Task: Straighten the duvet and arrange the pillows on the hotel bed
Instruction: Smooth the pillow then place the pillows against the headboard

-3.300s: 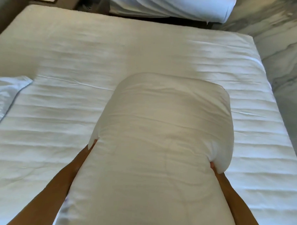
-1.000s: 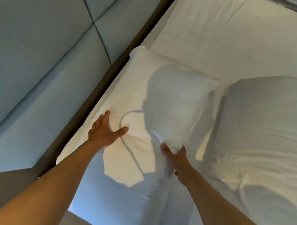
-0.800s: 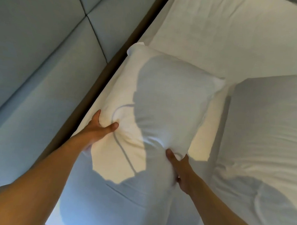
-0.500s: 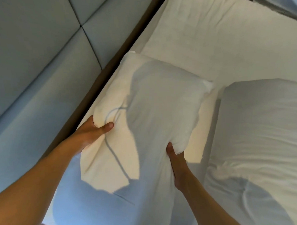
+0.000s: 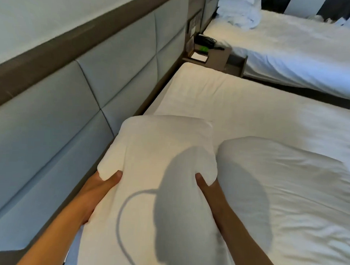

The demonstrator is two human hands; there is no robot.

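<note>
A white pillow (image 5: 159,171) is held between both hands above the head of the bed (image 5: 250,107).

It is pinched at its left edge by the left hand (image 5: 98,186) and at its right edge by the right hand (image 5: 207,188), beside the padded headboard (image 5: 88,85); a second pillow (image 5: 283,187) lies just to its right.

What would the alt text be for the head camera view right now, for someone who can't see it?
Seen from above, a left hand and right hand grip the sides of a white pillow beside a grey padded headboard. A second pillow lies to its right on the white bed; beyond stand a nightstand and another bed.
</note>
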